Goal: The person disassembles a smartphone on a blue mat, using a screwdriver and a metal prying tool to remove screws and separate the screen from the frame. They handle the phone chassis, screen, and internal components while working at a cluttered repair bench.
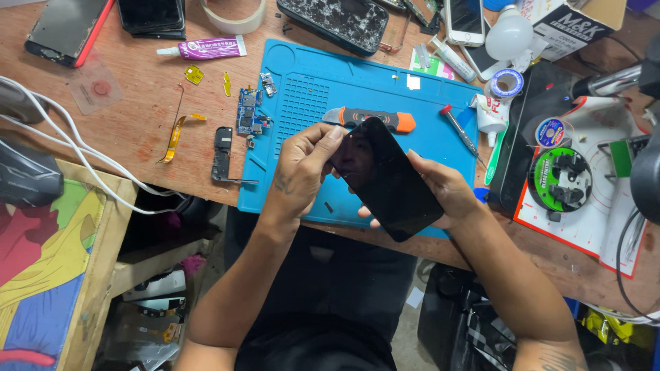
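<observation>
While the left hand (302, 161) pinches its top, right hand (440, 192) cradles black phone (388, 178)

Phone repair workshop — blue work mat (385, 82); cracked phones (337, 20), circuit board (247, 110), screwdriver (460, 130).

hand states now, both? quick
Left hand: closed, fingertips gripping the top edge of the black phone.
Right hand: cupped under the same phone, holding its lower end.
</observation>
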